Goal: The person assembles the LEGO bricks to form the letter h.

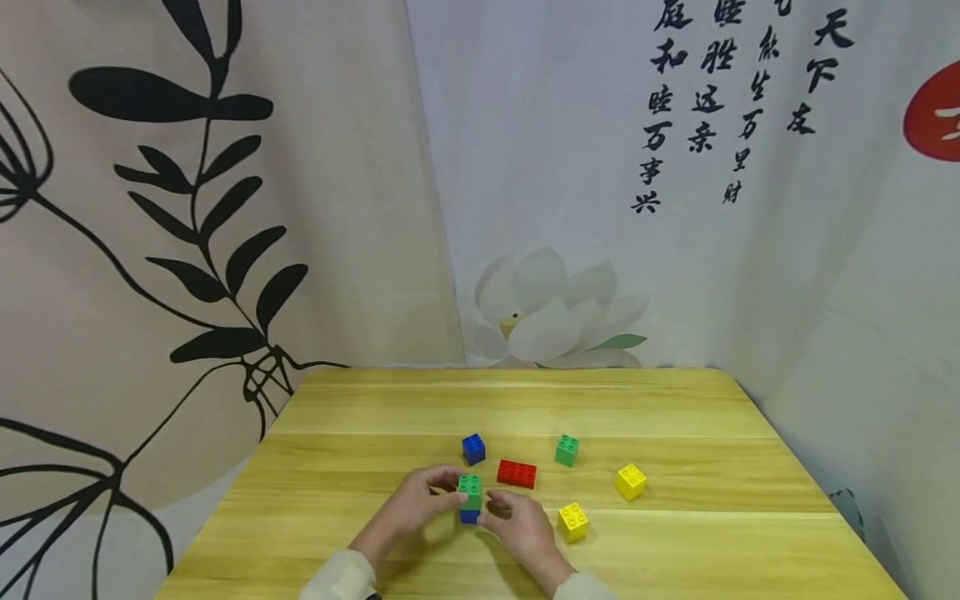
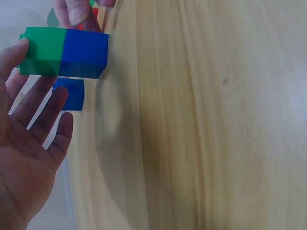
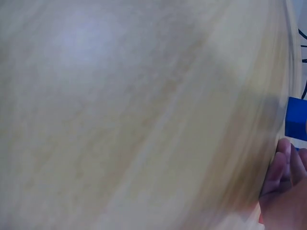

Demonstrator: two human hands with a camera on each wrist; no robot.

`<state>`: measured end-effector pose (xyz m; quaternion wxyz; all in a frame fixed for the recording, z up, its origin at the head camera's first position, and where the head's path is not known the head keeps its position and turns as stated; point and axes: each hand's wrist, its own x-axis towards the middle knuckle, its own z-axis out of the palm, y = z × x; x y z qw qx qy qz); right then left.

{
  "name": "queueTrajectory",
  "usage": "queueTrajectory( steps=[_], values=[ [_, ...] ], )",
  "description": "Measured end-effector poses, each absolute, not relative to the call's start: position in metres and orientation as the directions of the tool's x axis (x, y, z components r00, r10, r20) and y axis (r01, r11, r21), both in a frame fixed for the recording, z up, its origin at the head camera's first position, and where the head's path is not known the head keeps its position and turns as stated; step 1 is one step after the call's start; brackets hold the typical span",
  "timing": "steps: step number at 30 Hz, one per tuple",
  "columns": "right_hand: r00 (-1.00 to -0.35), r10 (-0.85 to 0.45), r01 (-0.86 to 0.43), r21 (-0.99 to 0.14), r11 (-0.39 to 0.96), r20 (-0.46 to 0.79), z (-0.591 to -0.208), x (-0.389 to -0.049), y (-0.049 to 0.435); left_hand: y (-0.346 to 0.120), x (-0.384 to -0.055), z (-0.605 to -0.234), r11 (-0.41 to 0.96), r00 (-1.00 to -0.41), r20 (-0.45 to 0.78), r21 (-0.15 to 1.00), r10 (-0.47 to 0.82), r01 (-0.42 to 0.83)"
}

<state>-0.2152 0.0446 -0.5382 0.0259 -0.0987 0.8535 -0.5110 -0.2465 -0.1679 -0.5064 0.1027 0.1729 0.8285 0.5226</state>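
Observation:
My left hand [image 1: 420, 502] pinches a green building block [image 1: 469, 490] between thumb and fingers. A blue building block [image 2: 85, 52] is joined to the green one's underside, so the two form one stack. In the left wrist view this stack is up above the wood, its blue end toward the table. My right hand [image 1: 521, 527] is just right of the stack, fingers loosely bent, fingertips right at the blue part. Only part of that blue block [image 3: 295, 117] shows at the right wrist view's edge, above the bent fingers [image 3: 277, 170].
Behind the hands on the wooden table [image 1: 360, 408] lie another blue block [image 1: 473, 449], a longer red block [image 1: 517, 474] and a second green block [image 1: 567, 450]. To the right are two yellow blocks, one nearer [image 1: 573, 522] and one farther [image 1: 631, 482]. Printed curtains [image 1: 360, 208] hang behind.

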Motion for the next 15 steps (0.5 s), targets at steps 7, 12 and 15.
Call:
queueTrajectory(
  steps=[7, 12, 15],
  values=[
    [-0.979, -0.191, -0.146, -0.887, 0.437, 0.067, -0.537, -0.211, 0.046, -0.183, -0.249, -0.503, 0.426, -0.933, 0.011, 0.888, 0.361, 0.175],
    [-0.978, -0.196, -0.151, -0.893, 0.424, 0.072, -0.534, -0.210, 0.046, -0.198, -0.253, -0.500, 0.469, -0.944, -0.002, 0.868, 0.330, 0.162],
    [-0.978, -0.201, -0.138, -0.901, 0.412, 0.057, -0.529, -0.211, 0.046, -0.208, -0.257, -0.498, 0.484, -0.952, -0.016, 0.864, 0.306, 0.141]
  ],
)
